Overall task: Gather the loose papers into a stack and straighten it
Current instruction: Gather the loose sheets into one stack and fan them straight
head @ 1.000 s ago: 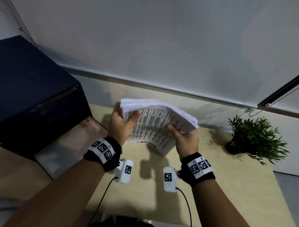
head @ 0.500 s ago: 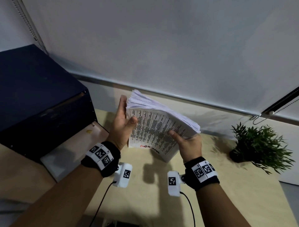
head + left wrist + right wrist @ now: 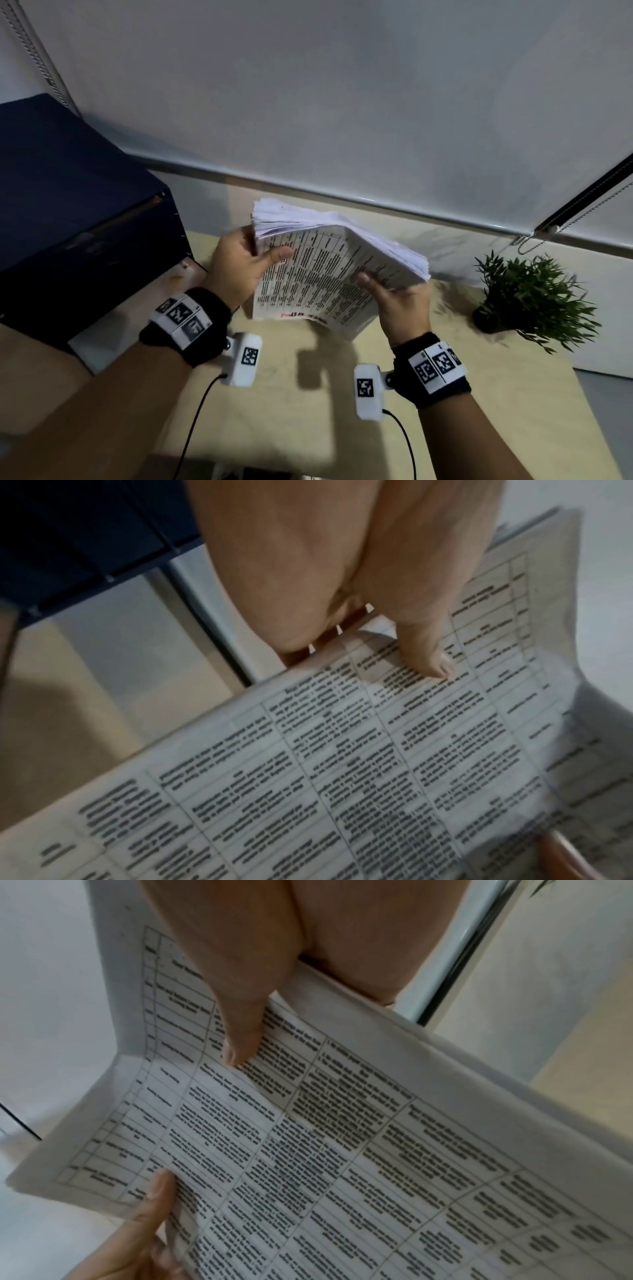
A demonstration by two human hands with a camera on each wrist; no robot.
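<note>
Since a second ago the paper stack (image 3: pixel 329 274) has tipped further, its left top corner now raised and its loose upper edges more fanned out, while both hands have kept their places at its two sides. It stands on its lower edge on the wooden table (image 3: pixel 445 428), leaning back toward the wall, with the printed table of text on the front sheet facing the person and a short red handwritten mark near the bottom. Sheet edges along the top lie uneven, bowed over to the right. At the stack's left edge the left hand (image 3: pixel 239 270) grips it, thumb pressed across the front sheet and fingers wrapped behind; the left wrist view shows the thumb flat on the print. At the right edge the right hand (image 3: pixel 404 305) holds it the same way, thumb on the front page and the fingers behind, out of sight. Each wrist wears a black band with square black-and-white markers and a small white camera unit with a cable. Left of the stack sits a dark blue box (image 3: pixel 75 212), resting on a flat white board. Well to the right stands a small green potted plant (image 3: pixel 534 298). Behind everything hangs a pale roller blind (image 3: pixel 342 102) with a beaded cord at the right.
</note>
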